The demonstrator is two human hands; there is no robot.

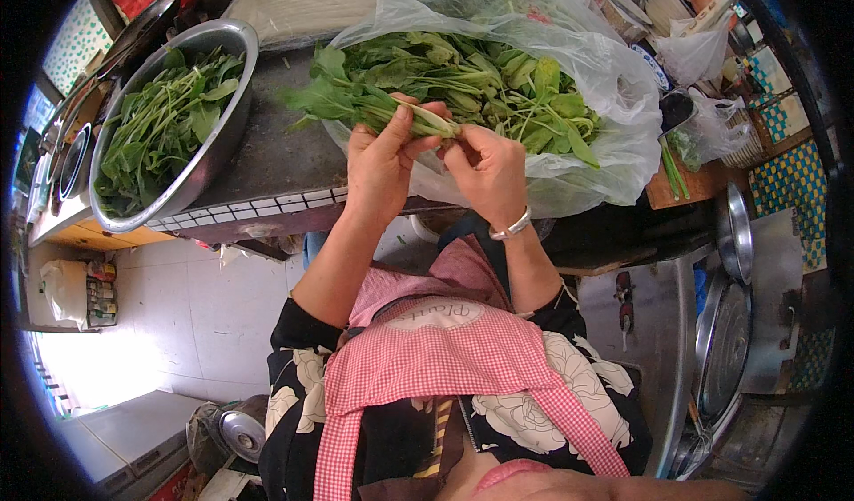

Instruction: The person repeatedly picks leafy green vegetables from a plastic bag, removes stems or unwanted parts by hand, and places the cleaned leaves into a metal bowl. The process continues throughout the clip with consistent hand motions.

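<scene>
One bunch of leafy greens [365, 105] in mid-air: left hand [382, 152] gripping its stems, right hand [487, 165] pinching their ends | translucent plastic bag [625, 114] beyond: loose greens [445, 67], seemingly remaining | metal basin [250, 64], far left: heaped greens [169, 114], seemingly done

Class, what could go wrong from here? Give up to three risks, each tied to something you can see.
1. The left hand and right hand hold a bunch of greens partly above the dark counter; a leaf might drop there.
2. The bracelet on the right wrist is close to the loose plastic bag and could snag it.
3. The metal basin appears to reach past the counter's front edge, so a knock might tip it.
</scene>
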